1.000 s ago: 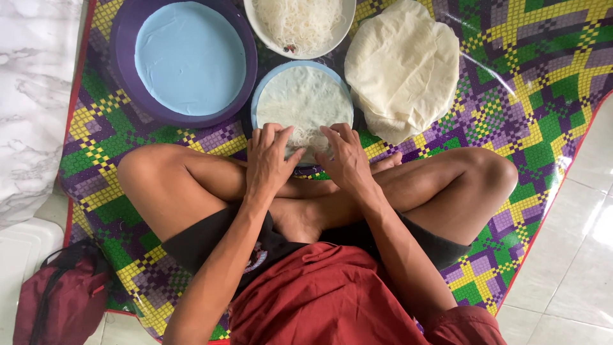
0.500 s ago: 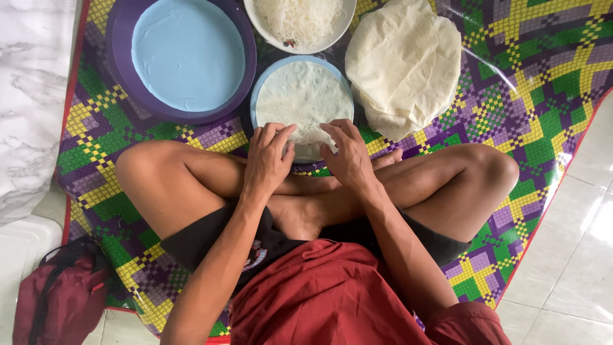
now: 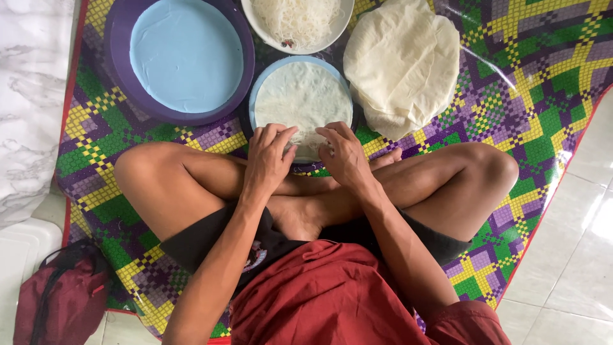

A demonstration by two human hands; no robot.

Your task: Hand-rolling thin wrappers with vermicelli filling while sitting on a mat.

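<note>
I see both hands, left (image 3: 268, 160) and right (image 3: 345, 156), pinching the near edge of a thin, translucent round wrapper (image 3: 303, 96) lying on a pale blue plate (image 3: 255, 96); a bowl of fine white noodles (image 3: 300, 19) sits beyond that plate.

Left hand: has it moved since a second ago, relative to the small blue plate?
Yes, slightly. The left hand has crept up over the near rim of the small blue plate, fingertips now on the wrapper beside the right hand.

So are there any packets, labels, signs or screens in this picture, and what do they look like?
No packets, signs or screens are in view.
Printed emblem: on the black shorts by the left forearm, small, roundish, pale with red; mostly hidden.
</note>
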